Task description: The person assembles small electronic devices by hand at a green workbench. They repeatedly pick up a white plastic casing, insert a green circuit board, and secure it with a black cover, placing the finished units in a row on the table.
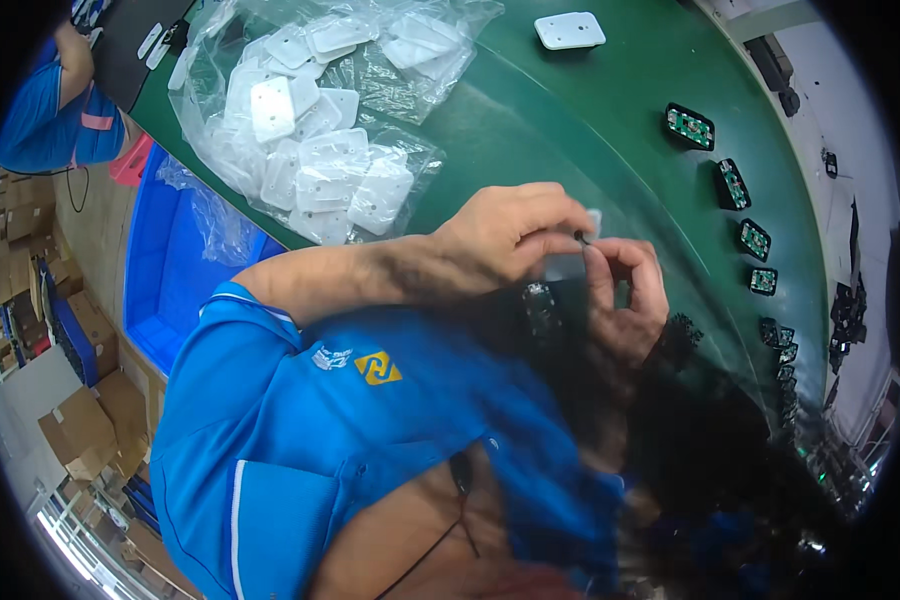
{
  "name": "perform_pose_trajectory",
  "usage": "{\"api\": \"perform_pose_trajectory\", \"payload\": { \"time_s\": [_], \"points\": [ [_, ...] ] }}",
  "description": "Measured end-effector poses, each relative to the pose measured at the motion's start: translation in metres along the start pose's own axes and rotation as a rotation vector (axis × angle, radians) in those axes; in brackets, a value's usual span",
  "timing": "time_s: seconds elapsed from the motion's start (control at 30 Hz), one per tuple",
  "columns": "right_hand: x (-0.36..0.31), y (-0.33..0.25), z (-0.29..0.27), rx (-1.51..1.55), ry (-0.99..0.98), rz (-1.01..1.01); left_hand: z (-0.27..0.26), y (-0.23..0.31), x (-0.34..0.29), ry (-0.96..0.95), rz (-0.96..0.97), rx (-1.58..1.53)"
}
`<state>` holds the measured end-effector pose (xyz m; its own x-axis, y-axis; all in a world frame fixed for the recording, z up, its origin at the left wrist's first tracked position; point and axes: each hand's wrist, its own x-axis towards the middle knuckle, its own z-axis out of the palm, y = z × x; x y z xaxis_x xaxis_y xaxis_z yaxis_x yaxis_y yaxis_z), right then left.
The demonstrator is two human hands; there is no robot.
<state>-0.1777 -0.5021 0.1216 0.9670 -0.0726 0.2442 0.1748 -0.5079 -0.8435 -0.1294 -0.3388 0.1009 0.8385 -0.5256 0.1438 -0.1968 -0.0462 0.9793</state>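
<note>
Dark hair (700,420) hangs foremost; above the green tabletop (650,60), left hand (500,232) and right hand (630,308) meet, fingers (558,209) clamped on a small dark part (581,237), presumably steadying it between them.

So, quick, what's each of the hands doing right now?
Left hand: closed, pinching a small dark piece.
Right hand: thumb and finger closed beside it; whether they grip it cannot be told.

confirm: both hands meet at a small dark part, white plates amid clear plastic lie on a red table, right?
The table is green, not red, in the head view; the left hand and right hand meet at a small dark part, and white plates lie amid clear plastic.
</note>
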Motion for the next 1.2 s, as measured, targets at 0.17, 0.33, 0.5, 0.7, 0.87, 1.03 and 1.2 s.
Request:
{"api": "perform_pose_trajectory", "payload": {
  "time_s": [0.17, 0.33, 0.5, 0.7, 0.87, 1.03, 1.2],
  "points": [
    [-0.011, 0.037, 0.002, 0.048, -0.057, 0.347, 0.002, 0.005, 0.000, 0.141, -0.244, -0.571],
    [-0.006, 0.002, 0.008, 0.011, 0.041, 0.089, 0.005, -0.001, -0.002, 0.045, -0.376, -0.465],
    [-0.009, 0.002, 0.013, 0.036, 0.105, 0.095, 0.011, -0.004, -0.009, 0.062, -0.296, -0.419],
    [-0.020, 0.004, 0.019, 0.423, 0.132, 0.298, 0.012, -0.004, -0.012, 0.112, 0.157, 0.040],
    [-0.028, 0.008, 0.023, 0.492, 0.145, 0.208, 0.016, -0.008, -0.015, 0.135, 0.338, 0.174],
    [-0.027, 0.003, 0.010, 0.038, 0.189, 0.031, 0.020, -0.001, -0.015, 0.104, -0.065, -0.430],
    [-0.022, 0.003, -0.003, 0.190, 0.084, 0.195, 0.025, -0.001, -0.017, 0.099, -0.111, -0.492]
  ]
}}
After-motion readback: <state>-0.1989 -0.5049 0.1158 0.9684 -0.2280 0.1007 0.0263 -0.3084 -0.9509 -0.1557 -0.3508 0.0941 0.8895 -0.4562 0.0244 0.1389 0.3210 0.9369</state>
